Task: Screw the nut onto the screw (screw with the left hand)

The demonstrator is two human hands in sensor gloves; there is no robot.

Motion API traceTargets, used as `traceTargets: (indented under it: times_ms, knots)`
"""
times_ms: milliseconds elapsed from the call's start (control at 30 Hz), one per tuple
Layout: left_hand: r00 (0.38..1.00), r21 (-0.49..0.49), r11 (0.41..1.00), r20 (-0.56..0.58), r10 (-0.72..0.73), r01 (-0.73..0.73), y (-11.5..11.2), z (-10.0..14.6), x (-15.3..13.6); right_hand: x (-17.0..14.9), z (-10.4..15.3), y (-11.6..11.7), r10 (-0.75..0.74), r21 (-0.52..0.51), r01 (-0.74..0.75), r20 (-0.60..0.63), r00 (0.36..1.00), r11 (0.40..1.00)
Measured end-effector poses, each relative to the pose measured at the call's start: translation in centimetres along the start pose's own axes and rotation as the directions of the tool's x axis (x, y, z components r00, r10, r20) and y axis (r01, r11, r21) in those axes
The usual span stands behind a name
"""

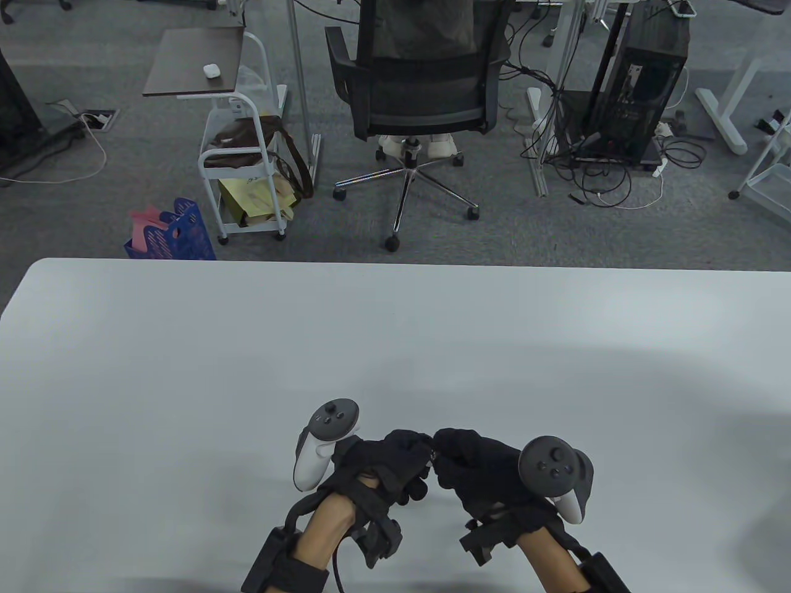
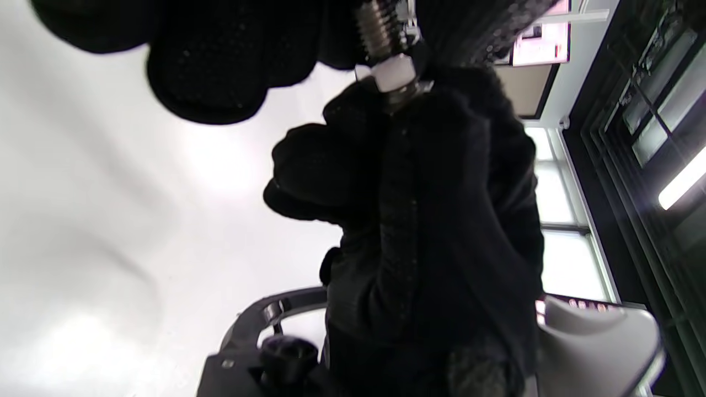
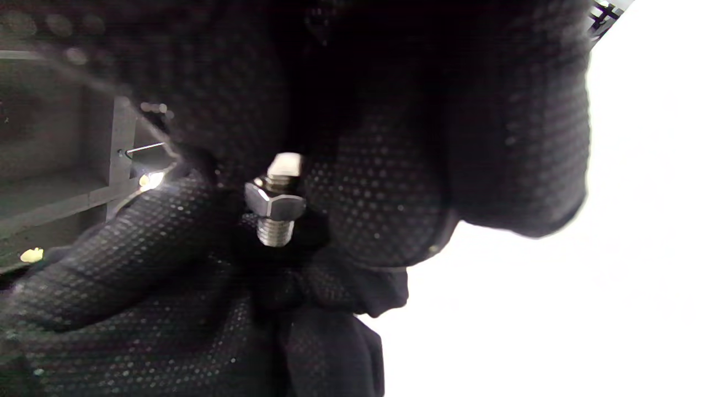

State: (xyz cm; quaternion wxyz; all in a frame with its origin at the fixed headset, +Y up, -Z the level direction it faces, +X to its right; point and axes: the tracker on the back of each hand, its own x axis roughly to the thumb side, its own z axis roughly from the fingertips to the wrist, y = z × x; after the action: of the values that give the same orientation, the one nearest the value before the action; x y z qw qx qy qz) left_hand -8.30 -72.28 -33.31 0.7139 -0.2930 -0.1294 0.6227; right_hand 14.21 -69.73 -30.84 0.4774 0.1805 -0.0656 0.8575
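Note:
My two gloved hands meet low in the middle of the white table [image 1: 185, 370]. A steel screw [image 2: 376, 26] with a hex nut [image 2: 394, 71] on its thread sits between them, shown in the table view only as a small glint [image 1: 433, 455]. My right hand [image 1: 476, 469] grips the screw by its head end. My left hand [image 1: 395, 457] pinches around the nut [image 3: 274, 201], and the free threaded end [image 3: 274, 231] sticks out past it. The screw's head is hidden in the right glove.
White trackers sit on the back of the left hand [image 1: 318, 445] and of the right hand [image 1: 556, 475]. Beyond the table's far edge are an office chair [image 1: 420, 92] and a small cart [image 1: 241, 160].

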Motion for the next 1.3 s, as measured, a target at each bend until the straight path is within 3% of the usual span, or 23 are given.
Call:
traceTargets:
  times_ms: [167,267,400,667,767,1000,1233,1300]
  knots:
    - [0.999,0.005,0.999,-0.003,-0.041,0.041,0.03,-0.14,0.16,0.01,-0.01,0.06,0.003,0.005,-0.003,0.000,1.000,1.000]
    - [1.000,-0.044,0.999,-0.002,-0.029,0.029,0.04,-0.14,0.08,0.01,0.01,0.11,0.006,0.005,-0.006,-0.001,1.000,1.000]
    - [1.000,0.015,1.000,-0.014,-0.022,0.022,0.18,-0.09,-0.24,0.02,0.01,0.06,0.007,0.002,-0.007,0.001,1.000,1.000]
    - [1.000,-0.043,0.999,-0.001,-0.019,0.019,0.18,-0.18,-0.07,0.05,0.02,0.06,0.003,0.000,-0.003,0.003,1.000,1.000]
    - [1.000,0.009,1.000,-0.021,-0.015,0.016,0.19,-0.18,-0.36,-0.01,0.01,0.01,0.001,-0.002,-0.001,0.002,1.000,1.000]
    - [1.000,-0.052,0.999,0.010,-0.013,0.014,0.20,-0.19,-0.03,0.00,0.03,0.05,0.000,0.001,0.000,0.003,1.000,1.000]
    - [1.000,-0.010,1.000,0.000,-0.017,0.017,0.16,-0.29,-0.08,-0.05,0.02,0.05,-0.001,0.003,0.001,0.002,1.000,1.000]
    - [0.999,-0.054,0.998,0.003,-0.044,0.045,0.21,-0.27,0.13,-0.02,0.03,0.11,0.006,0.005,-0.006,0.003,1.000,1.000]
